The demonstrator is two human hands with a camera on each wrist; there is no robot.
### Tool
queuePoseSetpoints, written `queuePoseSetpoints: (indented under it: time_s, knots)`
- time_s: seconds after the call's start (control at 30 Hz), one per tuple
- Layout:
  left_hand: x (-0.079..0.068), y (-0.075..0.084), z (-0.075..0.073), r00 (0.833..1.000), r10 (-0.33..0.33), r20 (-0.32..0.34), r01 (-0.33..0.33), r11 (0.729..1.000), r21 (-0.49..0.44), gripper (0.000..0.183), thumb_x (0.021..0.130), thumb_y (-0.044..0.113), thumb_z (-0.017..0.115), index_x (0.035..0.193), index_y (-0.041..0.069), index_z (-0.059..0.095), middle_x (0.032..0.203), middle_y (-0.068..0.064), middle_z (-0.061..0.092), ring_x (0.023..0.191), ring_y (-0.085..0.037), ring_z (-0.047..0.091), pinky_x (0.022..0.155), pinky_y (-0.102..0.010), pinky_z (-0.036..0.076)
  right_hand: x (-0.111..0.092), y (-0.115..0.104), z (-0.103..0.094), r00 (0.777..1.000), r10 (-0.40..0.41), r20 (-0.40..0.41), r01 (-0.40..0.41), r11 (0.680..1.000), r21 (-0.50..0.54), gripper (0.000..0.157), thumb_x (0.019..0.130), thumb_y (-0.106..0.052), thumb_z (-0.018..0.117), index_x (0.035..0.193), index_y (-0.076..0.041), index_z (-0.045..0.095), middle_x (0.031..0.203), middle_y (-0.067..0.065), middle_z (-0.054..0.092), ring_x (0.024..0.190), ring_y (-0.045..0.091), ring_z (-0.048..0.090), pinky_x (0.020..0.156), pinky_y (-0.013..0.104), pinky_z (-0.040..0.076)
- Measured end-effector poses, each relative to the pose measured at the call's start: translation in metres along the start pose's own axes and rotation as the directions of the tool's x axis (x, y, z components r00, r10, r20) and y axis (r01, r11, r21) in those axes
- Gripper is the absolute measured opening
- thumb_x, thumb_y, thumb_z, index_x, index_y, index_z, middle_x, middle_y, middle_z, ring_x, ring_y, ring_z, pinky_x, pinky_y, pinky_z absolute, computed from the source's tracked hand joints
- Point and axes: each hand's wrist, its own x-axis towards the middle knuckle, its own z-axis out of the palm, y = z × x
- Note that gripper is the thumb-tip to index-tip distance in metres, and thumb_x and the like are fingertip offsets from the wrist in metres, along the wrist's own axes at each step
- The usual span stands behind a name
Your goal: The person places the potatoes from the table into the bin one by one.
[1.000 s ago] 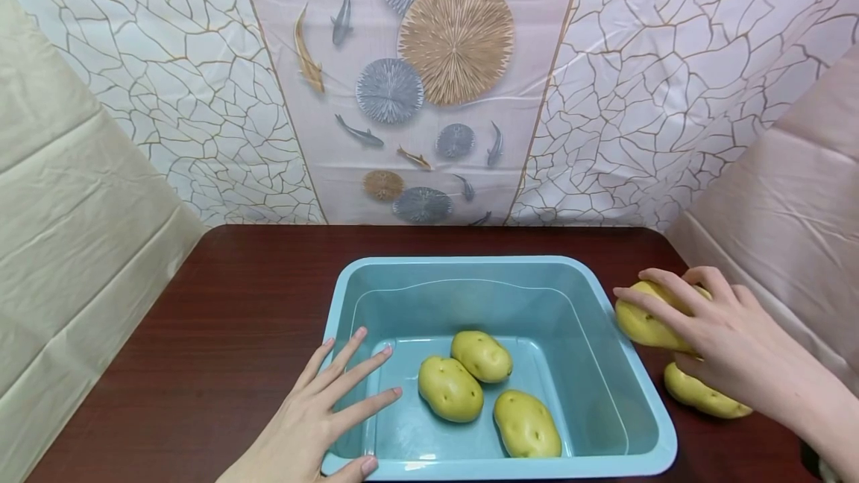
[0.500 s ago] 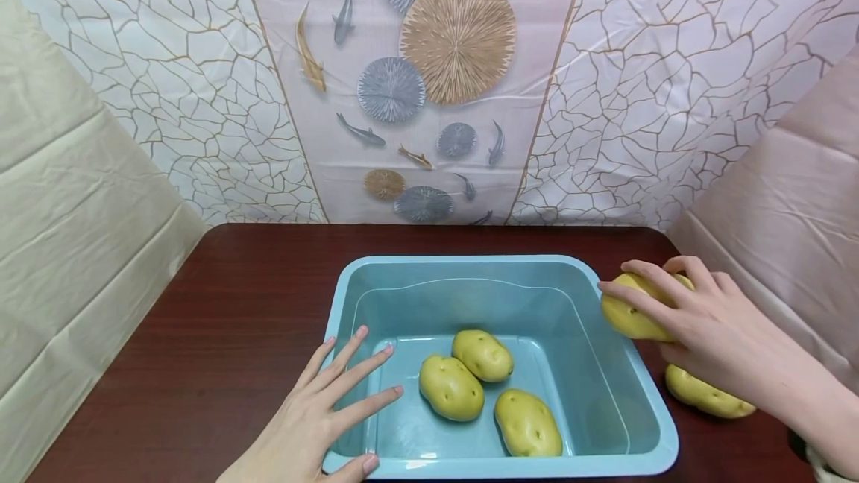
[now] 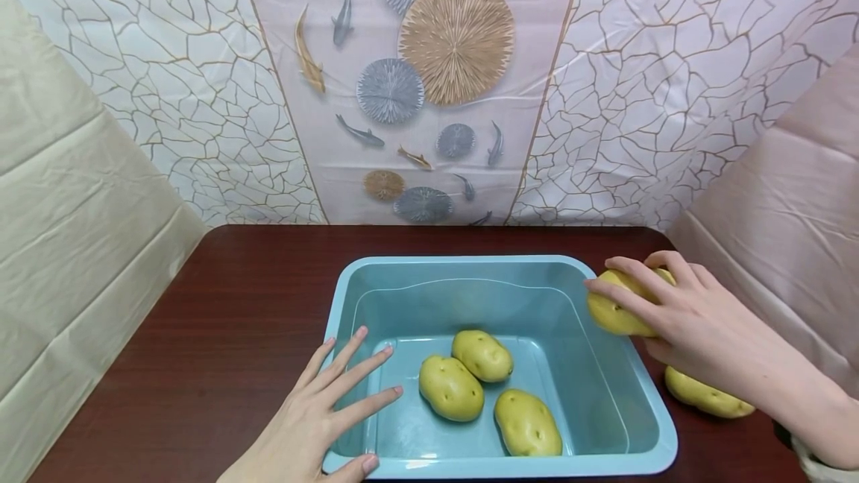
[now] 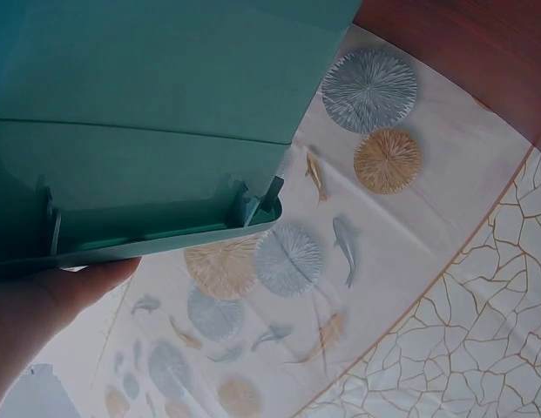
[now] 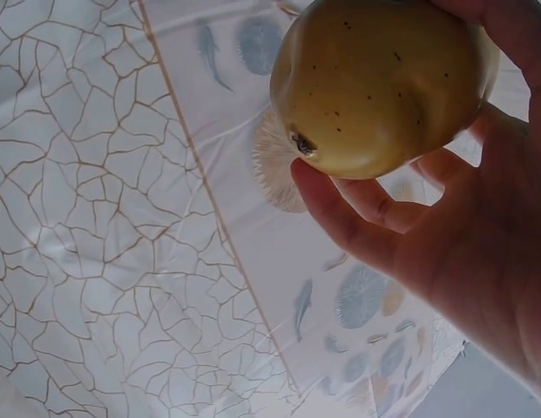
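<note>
The right hand [image 3: 694, 323] pinches a potato [image 3: 608, 315]; with the tub [image 3: 503, 468] left of this grip, a snug, high hold seems best. The left hand [image 3: 305, 416] is spread.

The left grip [image 3: 310, 417] shows its back, fingers [image 3: 362, 372] straight and fanned apart, the thumb [image 3: 361, 467] angled out on the near side. Well to its right, the right grip [image 3: 687, 319] is raised, fingers curved in a hold, thumb below them, the wrist [image 3: 798, 405] slanting back rightward behind.
</note>
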Motion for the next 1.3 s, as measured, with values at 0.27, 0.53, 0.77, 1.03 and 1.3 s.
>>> queuePoseSetpoints:
  time_s: [0.27,0.53,0.77,1.03,1.3]
  knots:
    - [-0.001,0.0,-0.001,1.0,-0.01,0.02,0.01,1.0,-0.009,0.048,0.089,0.048,0.039,0.129,0.023,0.047,0.143,-0.007,0.033,0.136,-0.032,0.019,0.111,-0.04,-0.002,0.005,-0.004,-0.001,1.0,-0.008,0.003,0.008,1.0,-0.016,0.076,0.046,-0.01,0.072,0.118,-0.017,0.052,0.113,0.007,0.05,0.091,0.027,0.042,0.062,0.036,0.038]
    - [-0.001,0.0,-0.001,1.0,-0.007,0.014,0.007,1.0,-0.017,0.048,0.089,0.048,0.039,0.129,0.023,0.048,0.143,-0.008,0.033,0.137,-0.032,0.018,0.111,-0.04,-0.002,0.011,-0.007,0.0,1.0,-0.017,0.02,0.017,1.0,-0.009,0.078,0.045,-0.006,0.07,0.12,-0.016,0.051,0.113,0.007,0.05,0.095,0.026,0.042,0.065,0.036,0.037]
    - [-0.001,0.0,-0.001,1.0,-0.01,0.021,0.01,1.0,-0.015,0.048,0.089,0.048,0.039,0.129,0.023,0.047,0.143,-0.007,0.033,0.137,-0.032,0.018,0.111,-0.04,-0.003,0.017,-0.01,0.0,0.999,-0.035,0.026,0.035,0.999,0.0,0.077,0.046,-0.005,0.07,0.12,-0.017,0.051,0.115,0.008,0.05,0.095,0.026,0.043,0.067,0.036,0.036]
    - [-0.001,0.0,0.0,1.0,-0.012,0.022,0.013,1.0,-0.014,0.048,0.089,0.049,0.039,0.13,0.024,0.047,0.144,-0.007,0.033,0.137,-0.032,0.018,0.111,-0.039,-0.003,0.019,-0.011,0.001,0.998,-0.06,0.032,0.06,0.998,-0.002,0.08,0.046,-0.006,0.074,0.121,-0.017,0.051,0.118,0.01,0.05,0.096,0.028,0.044,0.066,0.037,0.037]
    - [-0.001,0.0,0.0,1.0,-0.002,0.005,0.002,1.0,-0.008,0.048,0.09,0.049,0.037,0.129,0.023,0.047,0.143,-0.008,0.034,0.136,-0.033,0.019,0.111,-0.041,-0.001,0.022,-0.01,0.003,0.995,-0.096,0.009,0.096,0.995,0.011,0.076,0.047,-0.004,0.072,0.119,-0.018,0.052,0.118,0.011,0.051,0.094,0.028,0.045,0.065,0.038,0.037]
